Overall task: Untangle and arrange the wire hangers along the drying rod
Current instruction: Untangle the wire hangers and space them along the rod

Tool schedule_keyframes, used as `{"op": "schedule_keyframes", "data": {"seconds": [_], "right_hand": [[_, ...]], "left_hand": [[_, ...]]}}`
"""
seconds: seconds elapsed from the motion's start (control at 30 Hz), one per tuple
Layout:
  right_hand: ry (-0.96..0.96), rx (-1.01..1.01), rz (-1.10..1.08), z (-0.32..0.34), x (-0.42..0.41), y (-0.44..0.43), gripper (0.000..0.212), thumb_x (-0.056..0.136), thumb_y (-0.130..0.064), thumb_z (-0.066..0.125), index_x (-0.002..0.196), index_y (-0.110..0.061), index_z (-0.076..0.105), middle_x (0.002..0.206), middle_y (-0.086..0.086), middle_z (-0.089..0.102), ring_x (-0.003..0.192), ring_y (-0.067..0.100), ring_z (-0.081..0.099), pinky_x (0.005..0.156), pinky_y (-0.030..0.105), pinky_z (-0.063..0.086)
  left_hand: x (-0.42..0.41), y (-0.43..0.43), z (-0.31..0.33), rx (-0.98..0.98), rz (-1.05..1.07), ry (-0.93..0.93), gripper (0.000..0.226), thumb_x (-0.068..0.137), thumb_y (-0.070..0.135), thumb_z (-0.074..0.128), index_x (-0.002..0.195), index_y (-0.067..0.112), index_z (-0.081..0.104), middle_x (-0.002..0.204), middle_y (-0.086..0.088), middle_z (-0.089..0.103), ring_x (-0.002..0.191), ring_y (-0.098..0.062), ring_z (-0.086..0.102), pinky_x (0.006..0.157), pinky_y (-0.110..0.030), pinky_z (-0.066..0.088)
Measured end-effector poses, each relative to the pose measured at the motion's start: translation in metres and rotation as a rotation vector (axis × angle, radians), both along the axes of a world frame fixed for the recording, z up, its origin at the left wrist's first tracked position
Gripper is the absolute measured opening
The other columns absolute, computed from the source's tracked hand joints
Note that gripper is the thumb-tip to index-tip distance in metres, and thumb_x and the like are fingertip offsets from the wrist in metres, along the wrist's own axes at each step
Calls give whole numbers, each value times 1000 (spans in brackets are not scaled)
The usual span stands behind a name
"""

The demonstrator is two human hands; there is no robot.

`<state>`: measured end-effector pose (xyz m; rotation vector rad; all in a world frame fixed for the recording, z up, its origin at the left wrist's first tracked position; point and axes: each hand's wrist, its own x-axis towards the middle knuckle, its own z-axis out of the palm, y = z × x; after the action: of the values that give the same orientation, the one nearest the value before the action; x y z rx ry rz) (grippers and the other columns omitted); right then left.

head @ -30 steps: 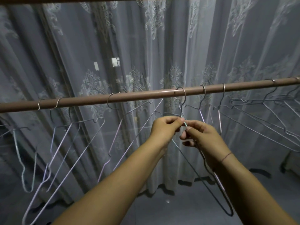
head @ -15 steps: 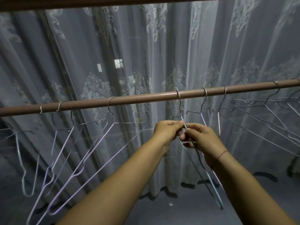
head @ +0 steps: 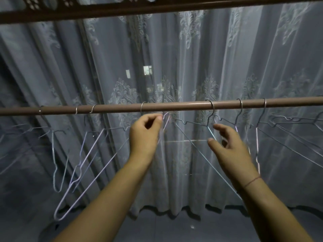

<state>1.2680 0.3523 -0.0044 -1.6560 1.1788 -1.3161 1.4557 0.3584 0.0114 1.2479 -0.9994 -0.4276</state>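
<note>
Two hands that were pinched together at one hanger's neck half a second ago are now well apart below the drying rod [head: 174, 106].

Head view: the left grip [head: 145, 137] has swung left and holds thumb against forefinger on the thin wire of a pale hanger [head: 165, 119], just under the rod. That hanger's top reaches the rod's underside, but it is too faint and blurred to tell whether its hook is over the rod yet.

The right grip [head: 232, 151] has let go. Its fingers are spread and loosely bent around nothing, just beside the neck of a grey hanger [head: 212, 109] that hangs by its hook on the rod.

Between that hook and the next hook to the left [head: 142, 109] lies a bare stretch of rod, and the pale hanger sits under it. More hangers crowd the right end [head: 288, 119], their wires overlapping, in front of the lace curtain [head: 192, 58].

My reading is that one hanger is now free of the knot the two hands were working. It looks bound for the open stretch, so the spacing step is under way for this one. The right-hand cluster likely needs the same treatment.
</note>
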Motion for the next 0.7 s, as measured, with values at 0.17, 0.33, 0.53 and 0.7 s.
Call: {"op": "schedule_keyframes", "data": {"seconds": [0.17, 0.33, 0.53, 0.7], "right_hand": [[-51, -107, 171, 12, 31, 28, 36, 87, -14, 55, 118, -32, 48, 125, -16, 46, 117, -2, 42, 103, 23, 33], [-64, 20, 400, 0, 85, 45, 34, 86, -8, 56, 115, -26, 54, 124, -2, 56, 115, 5, 52, 104, 29, 42], [-141, 154, 575, 0, 154, 60, 29, 87, -9, 55, 112, -24, 56, 113, -6, 63, 108, 5, 59, 95, 25, 48], [-164, 293, 498, -7, 219, 61, 35, 87, -8, 55, 121, -18, 53, 112, -3, 59, 99, 6, 56, 81, 17, 45]], "left_hand": [[37, 21, -11, 53, 177, 66, 12, 89, 15, 59, 97, 20, 67, 92, 2, 68, 84, -10, 60, 84, -24, 49], [72, 50, -21, 47, 321, 57, 13, 89, 16, 59, 96, 25, 67, 92, 9, 68, 87, -4, 62, 87, -23, 48], [129, 68, -21, 96, 338, 76, 21, 90, 18, 56, 107, 20, 68, 109, -3, 70, 107, -18, 63, 100, -36, 47], [157, 67, -18, 273, 133, 89, 33, 95, 20, 46, 125, 15, 58, 125, -5, 63, 116, -19, 58, 105, -41, 43]]}}
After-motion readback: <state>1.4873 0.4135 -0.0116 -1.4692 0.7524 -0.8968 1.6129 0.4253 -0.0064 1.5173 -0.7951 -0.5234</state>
